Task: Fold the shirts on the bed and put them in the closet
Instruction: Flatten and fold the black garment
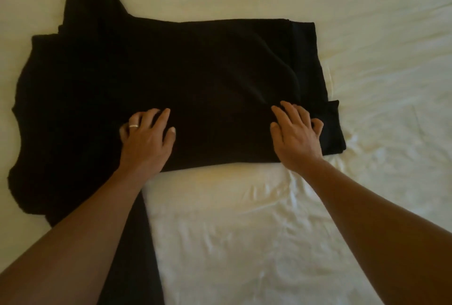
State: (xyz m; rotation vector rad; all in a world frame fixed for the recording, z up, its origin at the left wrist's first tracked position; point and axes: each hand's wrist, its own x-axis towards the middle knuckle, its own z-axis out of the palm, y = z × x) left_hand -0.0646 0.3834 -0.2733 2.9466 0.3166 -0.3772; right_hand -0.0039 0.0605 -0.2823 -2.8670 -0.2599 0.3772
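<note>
A black shirt (186, 67) lies spread sideways on the bed, its body folded into a long band with the hem at the right. One sleeve runs up toward the top left and another runs down toward me under my left arm. My left hand (146, 138), wearing a ring, presses flat on the near edge of the shirt at its middle, fingers apart. Near the shirt's right end, my right hand (297, 133) rests palm down on the cloth, fingers slightly curled. Neither hand grips the cloth.
The bed (379, 48) is covered with a wrinkled cream-white sheet that fills the whole view around the shirt. No closet or other shirts are in view.
</note>
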